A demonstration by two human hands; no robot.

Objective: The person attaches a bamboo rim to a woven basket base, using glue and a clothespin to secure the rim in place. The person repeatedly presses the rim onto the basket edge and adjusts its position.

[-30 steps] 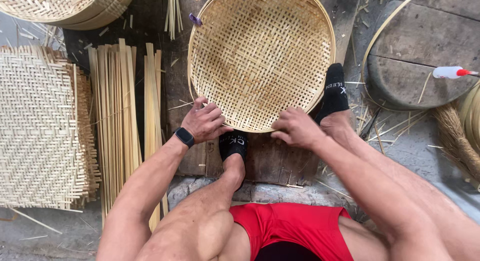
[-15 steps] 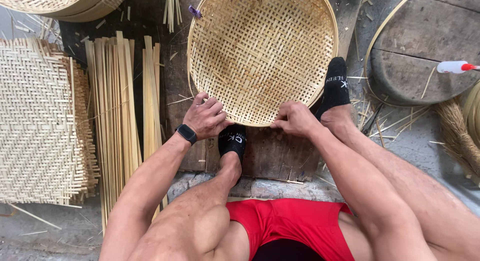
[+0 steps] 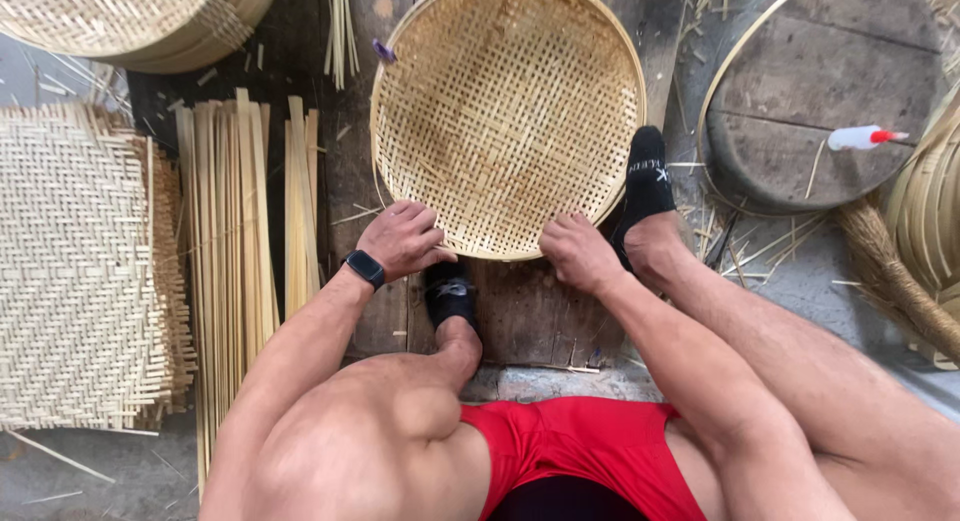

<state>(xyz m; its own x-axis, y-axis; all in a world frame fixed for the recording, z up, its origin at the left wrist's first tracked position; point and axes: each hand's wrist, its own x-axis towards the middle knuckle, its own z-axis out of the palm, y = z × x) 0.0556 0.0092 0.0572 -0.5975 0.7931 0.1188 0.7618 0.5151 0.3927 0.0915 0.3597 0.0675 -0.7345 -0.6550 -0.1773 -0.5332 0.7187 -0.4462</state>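
Gripping the round woven bamboo tray (image 3: 508, 116) at its near rim, the left hand (image 3: 403, 238) closes at seven o'clock and the right hand (image 3: 577, 251) at five. Its weave looks finished; the rim work seems unfinished. Both hands' fingertips are hidden under the edge.

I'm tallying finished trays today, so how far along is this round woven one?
Done, by the look of it: the round woven tray has a full lattice and a bent rim all round. In hand: the left hand and right hand both grip its near rim, feet bracing it. Left, I'd judge: finishing that rim; a stack of flat woven mats and loose bamboo strips lie unused.
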